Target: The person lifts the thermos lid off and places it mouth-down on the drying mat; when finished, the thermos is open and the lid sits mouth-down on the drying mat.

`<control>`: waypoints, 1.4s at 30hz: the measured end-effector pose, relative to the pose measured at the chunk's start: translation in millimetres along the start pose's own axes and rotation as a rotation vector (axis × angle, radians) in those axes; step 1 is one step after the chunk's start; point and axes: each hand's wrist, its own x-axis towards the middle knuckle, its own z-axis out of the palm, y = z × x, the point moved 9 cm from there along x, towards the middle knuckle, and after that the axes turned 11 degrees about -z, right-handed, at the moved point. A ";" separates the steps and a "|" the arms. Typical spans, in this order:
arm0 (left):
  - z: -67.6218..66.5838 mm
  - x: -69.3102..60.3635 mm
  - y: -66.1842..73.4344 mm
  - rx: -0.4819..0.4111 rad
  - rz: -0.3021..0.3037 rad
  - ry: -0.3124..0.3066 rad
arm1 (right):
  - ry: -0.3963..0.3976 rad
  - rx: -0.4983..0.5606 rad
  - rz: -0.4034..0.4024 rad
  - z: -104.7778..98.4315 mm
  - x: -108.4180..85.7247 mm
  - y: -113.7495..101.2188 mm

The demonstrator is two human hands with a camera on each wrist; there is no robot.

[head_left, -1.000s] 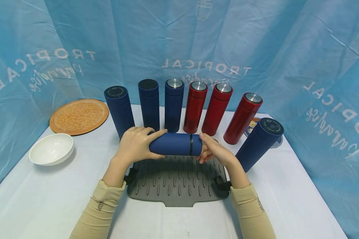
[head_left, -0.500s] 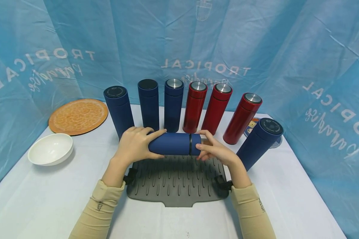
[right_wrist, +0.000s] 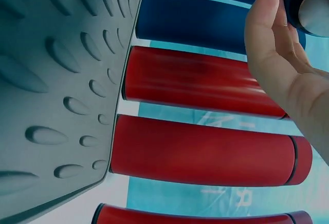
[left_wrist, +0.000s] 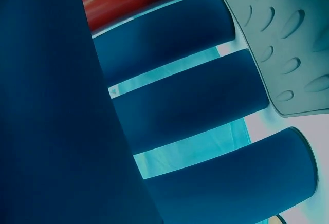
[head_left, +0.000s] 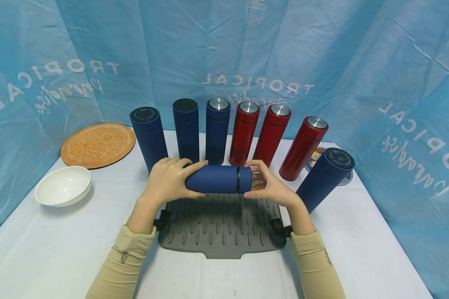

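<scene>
A blue thermos flask [head_left: 216,179] lies sideways in the air above a dark grey ridged mat [head_left: 218,228]. My left hand [head_left: 168,178] grips its left part, thumb below and fingers over the top. At the other end my right hand [head_left: 267,182] holds the cap, past the black ring, with thumb low and index finger high. The right wrist view shows the silver cap end [right_wrist: 314,11] beside the thumb; some fingers are hidden there. Filling the left side of the left wrist view is the held flask's body [left_wrist: 51,111].
Behind the mat stand blue flasks [head_left: 217,133] and red flasks [head_left: 272,137] in a curved row. Another blue flask [head_left: 323,176] is at the right, partly covering a patterned plate [head_left: 347,178]. To the left are a white bowl [head_left: 63,187] and an orange round board [head_left: 97,145].
My right hand has shifted its fingers and thumb on the cap, the thumb now lower and the index finger higher. The left hand and flask have barely moved.
</scene>
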 end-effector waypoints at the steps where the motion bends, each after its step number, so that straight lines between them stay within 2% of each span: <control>1: -0.3 0.3 0.3 0.002 0.001 -0.001 | -0.006 0.001 0.004 0.2 -0.2 0.4; 4: -0.9 0.8 1.0 0.009 0.003 -0.001 | -0.004 0.008 0.043 0.0 -1.1 0.7; 11: -0.1 0.7 2.7 0.007 0.014 0.002 | 0.071 0.010 0.260 -1.7 -3.9 12.4; 15: 0.2 0.1 3.1 0.004 0.017 0.005 | 0.072 0.018 0.294 -0.5 -3.1 17.1; 20: 0.5 -0.1 3.1 0.005 0.020 0.009 | 0.068 0.034 0.271 -1.5 -2.4 16.9; 26: 1.1 0.3 2.4 0.008 0.016 0.006 | 0.021 0.048 0.241 -2.0 -4.3 15.3; 34: 0.4 -0.4 0.9 -0.002 0.012 0.016 | 0.011 0.070 0.117 -2.6 -4.4 7.8; 38: 0.0 -0.6 0.1 -0.001 0.010 0.020 | -0.007 0.013 0.046 -1.3 -2.7 2.5; 42: -1.5 -0.6 0.1 -0.002 0.010 0.022 | -0.007 -0.027 0.019 -0.8 -1.5 -0.4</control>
